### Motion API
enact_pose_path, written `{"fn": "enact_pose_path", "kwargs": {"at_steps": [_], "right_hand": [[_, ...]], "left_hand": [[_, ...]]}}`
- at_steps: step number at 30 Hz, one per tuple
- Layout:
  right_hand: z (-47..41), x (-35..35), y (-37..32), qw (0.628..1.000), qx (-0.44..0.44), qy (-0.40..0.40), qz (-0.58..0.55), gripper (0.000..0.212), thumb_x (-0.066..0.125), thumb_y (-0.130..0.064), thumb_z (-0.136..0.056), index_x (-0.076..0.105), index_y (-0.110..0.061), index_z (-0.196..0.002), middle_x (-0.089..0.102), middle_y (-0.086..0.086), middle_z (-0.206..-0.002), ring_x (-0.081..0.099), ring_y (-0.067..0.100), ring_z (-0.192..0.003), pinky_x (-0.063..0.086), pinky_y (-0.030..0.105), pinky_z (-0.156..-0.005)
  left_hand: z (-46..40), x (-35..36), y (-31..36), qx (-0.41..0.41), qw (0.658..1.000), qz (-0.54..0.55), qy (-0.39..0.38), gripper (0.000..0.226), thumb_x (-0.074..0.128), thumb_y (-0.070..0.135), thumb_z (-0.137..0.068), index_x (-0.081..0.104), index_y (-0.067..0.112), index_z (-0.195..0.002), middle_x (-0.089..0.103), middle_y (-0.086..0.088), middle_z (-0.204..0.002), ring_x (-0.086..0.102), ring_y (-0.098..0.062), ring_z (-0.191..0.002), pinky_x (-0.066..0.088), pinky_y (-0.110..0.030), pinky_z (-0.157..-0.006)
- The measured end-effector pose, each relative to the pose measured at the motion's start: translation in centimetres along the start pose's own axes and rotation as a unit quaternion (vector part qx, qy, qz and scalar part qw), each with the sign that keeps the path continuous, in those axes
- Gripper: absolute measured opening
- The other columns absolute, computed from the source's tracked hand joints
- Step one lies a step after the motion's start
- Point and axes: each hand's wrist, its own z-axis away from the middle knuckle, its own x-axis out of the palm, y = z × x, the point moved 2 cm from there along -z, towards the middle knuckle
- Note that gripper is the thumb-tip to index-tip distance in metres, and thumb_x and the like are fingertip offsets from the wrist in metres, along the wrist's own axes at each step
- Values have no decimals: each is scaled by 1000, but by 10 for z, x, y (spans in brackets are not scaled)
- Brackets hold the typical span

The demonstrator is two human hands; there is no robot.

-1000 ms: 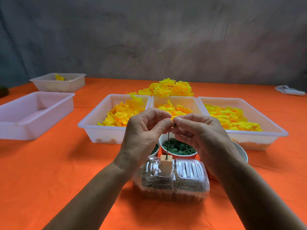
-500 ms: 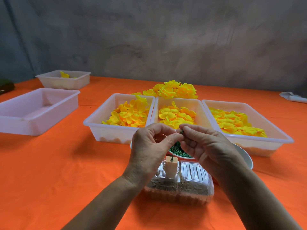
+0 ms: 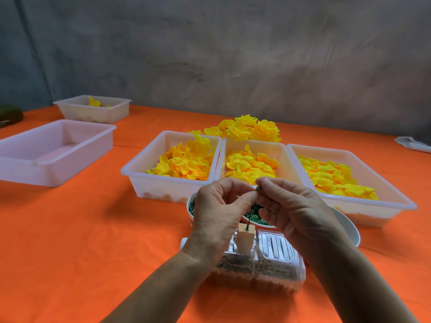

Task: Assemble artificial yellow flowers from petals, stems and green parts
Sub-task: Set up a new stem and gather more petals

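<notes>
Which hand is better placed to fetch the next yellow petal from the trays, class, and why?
Right. The left hand pinches the stem standing in the small block, steadying it, while the right hand works at its tip, nearer the middle tray and right tray.

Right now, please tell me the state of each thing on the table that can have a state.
left hand: pinches the stem
right hand: pinches the stem's top
stem: upright in the block
block: stands on the clear box
three near trays: hold yellow petals
pink tray: shows nothing inside
far tray: few petals
finished flowers: piled behind trays
bowl: holds green rings
</notes>
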Motion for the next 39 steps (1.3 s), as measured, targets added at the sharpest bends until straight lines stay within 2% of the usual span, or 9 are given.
{"fn": "enact_pose_path", "kwargs": {"at_steps": [7, 15, 17, 21, 25, 29, 31, 35, 39], "right_hand": [[6, 2, -3, 994, -68, 8, 84, 13, 70, -25, -66, 74, -14, -72, 68, 5, -68, 64, 8, -63, 49, 16, -52], [11, 7, -10, 965, -186, 3, 187, 7, 63, -9, -82, 69, -9, -78, 68, 3, -64, 63, 7, -62, 53, 17, -58], [11, 7, -11, 949, -212, 4, 235, 8, 63, -8, -84, 69, -11, -79, 68, 4, -65, 63, 8, -62, 53, 19, -59], [11, 10, -12, 904, -270, 22, 330, 16, 67, -7, -83, 69, -21, -77, 70, 1, -71, 64, 7, -62, 54, 21, -60], [11, 11, -10, 891, -293, 24, 346, 18, 69, -6, -82, 68, -23, -77, 70, -2, -69, 64, 5, -63, 53, 20, -60], [12, 10, -7, 920, -279, 21, 273, 14, 72, -7, -77, 71, -21, -76, 72, -3, -69, 64, 2, -62, 51, 16, -59], [11, 9, -6, 941, -252, 8, 227, 5, 72, -16, -72, 72, -18, -77, 73, -1, -70, 66, 5, -63, 51, 16, -59], [11, 8, -3, 949, -238, 5, 207, 10, 71, -24, -67, 72, -17, -75, 72, 3, -68, 66, 6, -63, 50, 15, -58], [11, 6, 2, 957, -236, 15, 170, 9, 69, -23, -71, 74, -16, -71, 71, 7, -68, 67, 12, -64, 54, 20, -60]], "left_hand": [[1, 0, 1, -2, 1000, 6, 0, 15, 75, 7, -76, 70, 19, -68, 68, 1, -65, 61, -9, -63, 50, -18, -55], [2, 1, 1, -3, 1000, 2, -5, 9, 77, 13, -74, 70, 18, -72, 69, -1, -68, 63, -14, -66, 53, -25, -59], [2, 0, 1, 0, 1000, 2, -5, 8, 78, 19, -71, 70, 18, -72, 70, -1, -68, 64, -13, -66, 53, -23, -60], [0, 0, 0, 7, 1000, -5, 3, 9, 77, 10, -75, 71, 17, -73, 70, 0, -67, 63, -12, -65, 52, -24, -58], [1, -1, -2, 12, 1000, -6, 4, 8, 77, 11, -74, 72, 17, -74, 71, -2, -69, 64, -14, -68, 53, -29, -64], [1, -1, -4, 10, 1000, -4, 7, 6, 78, 16, -73, 72, 17, -74, 71, -5, -70, 63, -18, -68, 54, -35, -67], [1, 0, -5, 7, 1000, -7, 6, 7, 77, 19, -72, 71, 16, -73, 71, -8, -71, 63, -20, -69, 55, -39, -68], [1, 0, -5, 5, 1000, -10, 4, 23, 76, 34, -65, 72, 14, -76, 71, -13, -73, 65, -21, -69, 56, -40, -70], [0, 1, -7, 1, 1000, -14, 6, 9, 79, 20, -73, 72, 15, -77, 69, -16, -75, 63, -22, -70, 54, -38, -68]]}}
